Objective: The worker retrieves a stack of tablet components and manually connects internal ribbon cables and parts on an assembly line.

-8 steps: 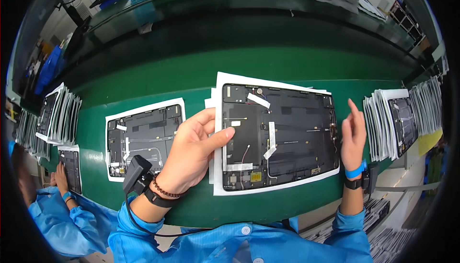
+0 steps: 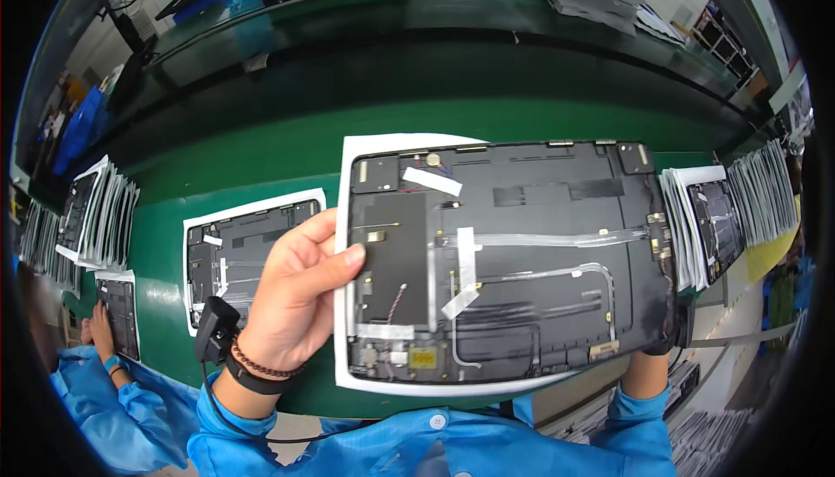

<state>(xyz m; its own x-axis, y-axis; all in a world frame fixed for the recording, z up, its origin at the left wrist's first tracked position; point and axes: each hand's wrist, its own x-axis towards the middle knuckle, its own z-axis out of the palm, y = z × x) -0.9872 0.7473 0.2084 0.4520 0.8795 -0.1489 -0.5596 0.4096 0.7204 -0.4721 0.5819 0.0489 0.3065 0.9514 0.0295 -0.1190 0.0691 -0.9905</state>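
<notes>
- At the far left edge of the green counter [image 2: 287, 151], a fanned stack of dark panels on white sheets [image 2: 97, 212] leans upright; below it one small panel [image 2: 119, 303] lies flat, with another person's hand [image 2: 97, 331] resting beside it, blue sleeve below
- Just right of that, a second dark panel on a white sheet [image 2: 248, 246] lies flat on the counter; its right edge is partly covered by the left hand
- Lower left of centre, the left hand [image 2: 296, 299] comes up from a blue sleeve, a beaded bracelet and a dark band with a small black clip at the wrist; its grip is closed on the left edge of the big panel, thumb pressed on the front face, fingers curled behind the white sheet
- Centre, the large dark panel [image 2: 513, 260] is held up off the counter, tilted toward the camera and filling the middle of the view; a white backing sheet [image 2: 344, 216] shows along its left and lower edges; strips of pale tape, thin cables and a small yellow part sit on its inner face
- Lower right, the right hand [image 2: 661, 346] is mostly hidden behind the panel's right corner; a dark cuff and blue sleeve show below; whether its grip is closed on the panel I cannot tell
- Far right, another fanned stack of panels on white sheets [image 2: 726, 216] stands at the counter's end, near the held panel's right edge
</notes>
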